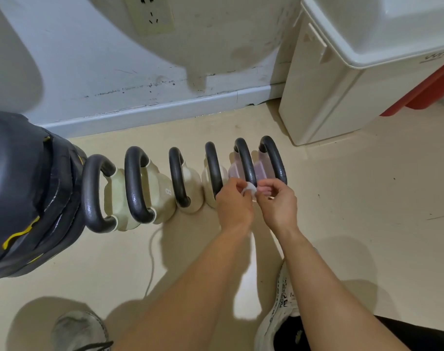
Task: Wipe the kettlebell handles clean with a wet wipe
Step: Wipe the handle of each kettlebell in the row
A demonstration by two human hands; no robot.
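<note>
Beige floor [342,224] meets a scuffed pale wall [89,59] carrying a socket [150,13]; a white cabinet [329,92] stands at the right and a dark bag [21,186] at the left.

Head view, the only one supplied: six kettlebells [162,198] sit in a row on the floor along the wall, four cream-bodied and the two at the right pale purple. Their dark looped handles [135,183] face the camera.

The left hand [235,201] and right hand [279,202] meet just in front of the fifth handle [246,160]. Both have fingers curled and pinch a small white wet wipe [249,189] between them. It appears still bunched, though the fingers hide much of it. The wipe is not yet on any handle.

Assessment:
- The wipe is light, limp and damp, so it should be spread and then wrapped round a handle under the fingers.
- The handles are rigid, and their sheen suggests they may be slick.
- The bells look heavy enough to stay put, but steadying one by its body would be prudent
</note>
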